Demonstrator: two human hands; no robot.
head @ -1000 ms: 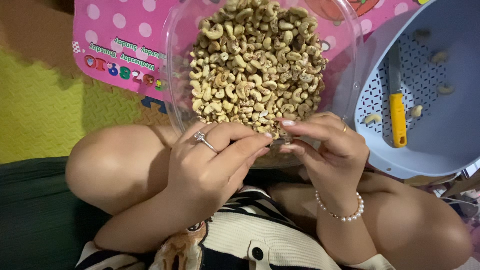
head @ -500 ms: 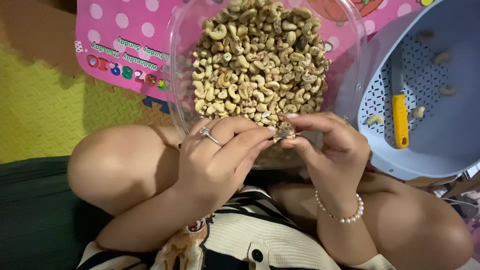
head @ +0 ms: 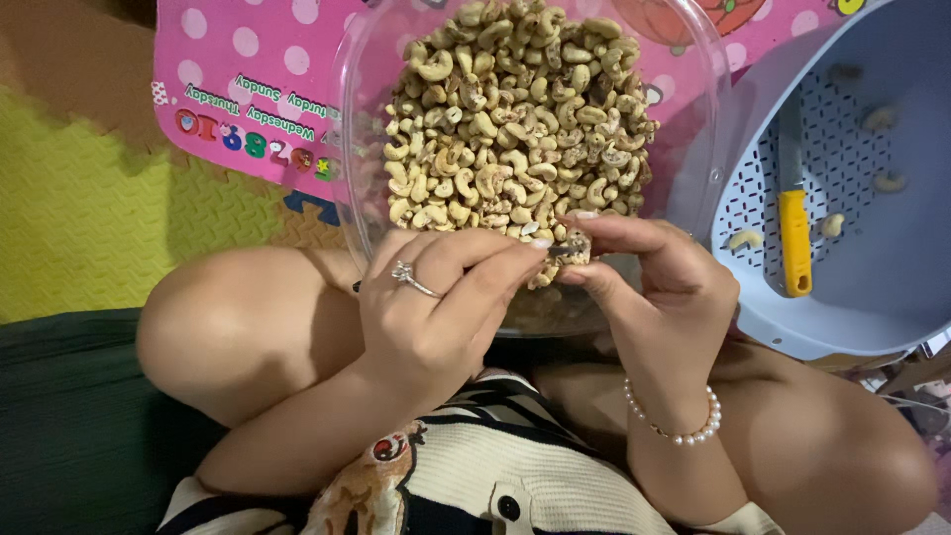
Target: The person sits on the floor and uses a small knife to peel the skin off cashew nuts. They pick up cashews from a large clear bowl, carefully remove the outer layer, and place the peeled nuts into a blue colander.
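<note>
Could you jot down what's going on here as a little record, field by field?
Left hand: wears a ring, fingertips meeting a small cashew
Right hand: pinches the same cashew between thumb and fingers, pearl bracelet on the wrist
In front: clear plastic bowl heaped with cashews
To the right: blue perforated basket with a yellow-handled knife and a few loose nuts
Underneath: pink dotted mat, yellow foam mat

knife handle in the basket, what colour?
Yellow handle, lying in the pale blue perforated basket; head view shows it clearly.
</note>
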